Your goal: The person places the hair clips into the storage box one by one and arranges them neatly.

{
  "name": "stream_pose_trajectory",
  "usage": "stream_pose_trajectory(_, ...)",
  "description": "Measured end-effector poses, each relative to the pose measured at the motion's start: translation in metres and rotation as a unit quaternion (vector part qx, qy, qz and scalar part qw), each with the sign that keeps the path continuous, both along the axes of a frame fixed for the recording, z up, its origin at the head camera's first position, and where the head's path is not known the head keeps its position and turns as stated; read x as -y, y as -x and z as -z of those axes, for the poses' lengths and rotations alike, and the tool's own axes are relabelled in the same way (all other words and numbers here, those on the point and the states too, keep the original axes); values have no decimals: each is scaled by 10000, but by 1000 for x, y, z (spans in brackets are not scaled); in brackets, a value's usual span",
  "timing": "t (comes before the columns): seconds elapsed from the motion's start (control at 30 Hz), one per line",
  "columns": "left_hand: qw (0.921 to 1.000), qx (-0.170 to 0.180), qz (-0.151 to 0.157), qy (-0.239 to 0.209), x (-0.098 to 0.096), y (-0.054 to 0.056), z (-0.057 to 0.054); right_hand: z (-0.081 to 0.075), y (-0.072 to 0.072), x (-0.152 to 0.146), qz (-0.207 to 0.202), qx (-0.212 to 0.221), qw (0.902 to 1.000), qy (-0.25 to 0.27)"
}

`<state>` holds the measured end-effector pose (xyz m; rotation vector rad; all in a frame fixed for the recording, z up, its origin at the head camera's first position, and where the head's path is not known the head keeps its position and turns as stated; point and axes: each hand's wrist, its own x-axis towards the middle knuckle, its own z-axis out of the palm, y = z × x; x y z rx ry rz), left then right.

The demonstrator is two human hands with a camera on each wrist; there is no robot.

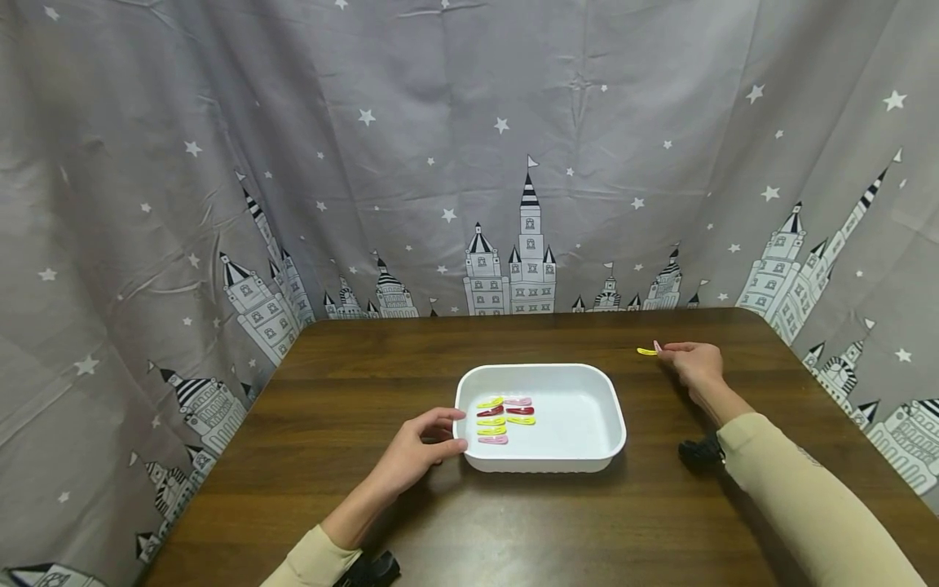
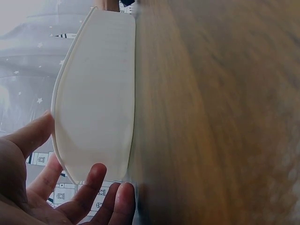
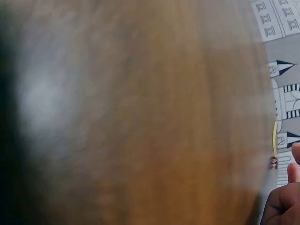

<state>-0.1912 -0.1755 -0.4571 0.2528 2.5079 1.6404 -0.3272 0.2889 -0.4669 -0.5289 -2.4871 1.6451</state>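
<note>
My left hand [image 1: 418,448] grips the left end of a white tray [image 1: 579,465], thumb and fingers at its rim. Up close in the left wrist view, the thumb [image 2: 35,133] presses the rim of the tray, with the other fingers spread near the end wall. Inside, at the left, lie two columns of hair clips, among them a red clip [image 1: 520,411] and a pink clip [image 1: 493,440]. Out to the right of the tray, my right hand [image 1: 693,363] pinches a small pink hair clip [image 1: 656,346] at its fingertips. A yellow hair clip [image 1: 646,351] sits right beside it.
The brown wooden table [image 1: 352,367] carries the tray near its middle. Behind and along the sides hangs a grey curtain [image 1: 411,179] printed with castles and stars. Dark wrist devices sit under both sleeves, one by the right forearm [image 1: 734,412].
</note>
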Motion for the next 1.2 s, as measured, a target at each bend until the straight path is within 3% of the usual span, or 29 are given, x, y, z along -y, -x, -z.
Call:
stream_pose_trajectory(0.37, 10000, 30, 39, 17, 0, -1, -3, 8, 3, -1, 51, 188, 9987, -470)
stream_pose_trajectory(1.2, 10000, 16, 30, 16, -1, -2, -3, 4, 0, 9, 174, 152, 9932, -1140)
